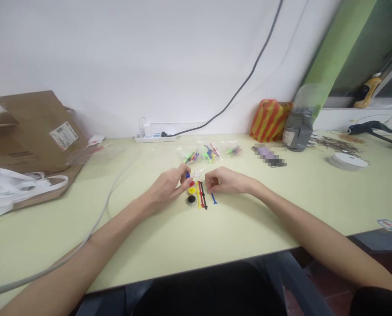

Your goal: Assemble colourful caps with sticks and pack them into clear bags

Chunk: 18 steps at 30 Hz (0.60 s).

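My left hand (170, 186) is closed with a small blue plastic piece (187, 175) between thumb and fingers. Under its fingertips a red disc (192, 183), a yellow disc (192, 191) and a black disc (191, 199) form a column on the table. Just right of them lie a yellow arrow (198, 199), a red arrow (201, 198) and a black arrow (204, 200), side by side. My right hand (227, 180) is pinched over a blue arrow (214, 199), whose upper part the fingers hide. A white plastic piece (198, 173) lies between my hands.
Clear bags of coloured plastic parts (212, 152) lie beyond my hands. A power strip (155, 137) stands against the wall. Left are a cardboard box (38, 136) and a grey cable (100, 215). Right are a striped bag (269, 120) and a white reel (347, 161).
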Each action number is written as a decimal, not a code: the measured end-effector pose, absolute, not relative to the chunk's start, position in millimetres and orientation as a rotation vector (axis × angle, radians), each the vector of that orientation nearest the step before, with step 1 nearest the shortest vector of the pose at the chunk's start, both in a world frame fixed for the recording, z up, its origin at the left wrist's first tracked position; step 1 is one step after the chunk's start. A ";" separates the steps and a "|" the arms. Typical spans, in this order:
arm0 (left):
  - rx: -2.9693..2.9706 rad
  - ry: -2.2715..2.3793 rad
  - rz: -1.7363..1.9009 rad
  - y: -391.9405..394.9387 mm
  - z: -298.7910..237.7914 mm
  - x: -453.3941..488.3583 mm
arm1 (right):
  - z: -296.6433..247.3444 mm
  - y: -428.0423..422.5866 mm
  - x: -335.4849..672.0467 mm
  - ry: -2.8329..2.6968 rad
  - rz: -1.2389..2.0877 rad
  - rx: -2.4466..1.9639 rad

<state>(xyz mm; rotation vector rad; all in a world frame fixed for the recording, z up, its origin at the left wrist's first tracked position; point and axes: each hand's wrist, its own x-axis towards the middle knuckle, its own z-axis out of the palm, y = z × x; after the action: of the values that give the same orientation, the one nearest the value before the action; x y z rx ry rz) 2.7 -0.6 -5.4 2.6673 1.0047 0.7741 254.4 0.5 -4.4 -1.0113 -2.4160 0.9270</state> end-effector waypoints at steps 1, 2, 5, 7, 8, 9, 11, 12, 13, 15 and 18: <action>2.667 0.999 0.778 -0.1 -5.8 2.7 | -5.7 0.1 252.8 -2.403 0.926 -0.999; 2.668 0.993 0.782 0.4 -6.1 2.7 | -6.5 -0.3 251.4 -2.395 0.934 -0.985; 2.672 0.996 0.778 1.0 -6.6 3.1 | -7.0 -2.2 248.7 -2.385 0.980 -0.933; 2.674 0.991 0.765 0.9 -6.6 3.6 | -6.3 -3.1 248.1 -2.379 0.986 -0.907; 2.679 0.985 0.761 0.9 -6.6 3.8 | -6.0 -3.3 248.0 -2.377 0.982 -0.899; 2.688 0.970 0.766 1.0 -6.7 4.1 | -5.9 -3.2 248.1 -2.373 0.970 -0.901; 2.733 0.919 0.796 1.9 -6.9 4.5 | -6.6 -2.3 248.4 -2.359 0.916 -0.928; 2.768 0.888 0.816 2.7 -7.0 4.5 | -7.3 -1.6 248.6 -2.352 0.881 -0.943; 2.805 0.861 0.837 3.6 -7.3 4.4 | -8.1 -0.9 248.9 -2.345 0.852 -0.954; 2.857 0.837 0.873 5.7 -7.8 3.7 | -9.7 0.1 249.3 -2.333 0.837 -0.955; 2.843 0.864 0.887 7.8 -9.1 2.7 | -10.5 0.2 249.7 -2.314 0.901 -0.930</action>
<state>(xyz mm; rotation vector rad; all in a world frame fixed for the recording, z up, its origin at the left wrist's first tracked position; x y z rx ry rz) 2.7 7.8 -9.1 2.8434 0.8638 0.8873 249.7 0.2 -10.5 -0.9304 -2.3142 0.9007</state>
